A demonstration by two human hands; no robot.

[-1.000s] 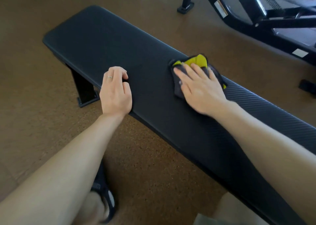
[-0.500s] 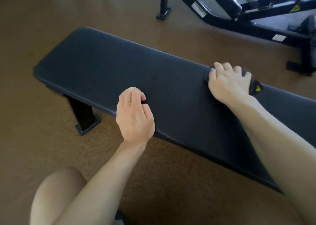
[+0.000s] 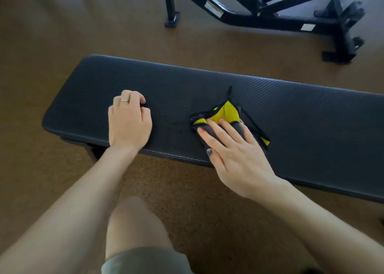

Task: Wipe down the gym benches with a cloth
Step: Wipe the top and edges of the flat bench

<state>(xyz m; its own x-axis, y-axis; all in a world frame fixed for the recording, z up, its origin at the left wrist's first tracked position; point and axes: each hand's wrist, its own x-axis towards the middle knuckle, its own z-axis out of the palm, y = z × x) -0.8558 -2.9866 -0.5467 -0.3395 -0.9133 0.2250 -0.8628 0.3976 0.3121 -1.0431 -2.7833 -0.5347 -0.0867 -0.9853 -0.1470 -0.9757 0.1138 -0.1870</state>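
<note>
Black padding covers the flat bench (image 3: 207, 90) that crosses the middle of the frame. On it, right of centre, lies the grey and yellow cloth (image 3: 225, 115), pressed flat under the straight, spread fingers of the right hand (image 3: 236, 155). The left hand (image 3: 128, 122) rests on the pad near its left end, fingers curled under, apparently holding nothing; 1 ring shows. Black gym equipment (image 3: 270, 13) fills the upper right, on brown floor (image 3: 41, 34).
</note>
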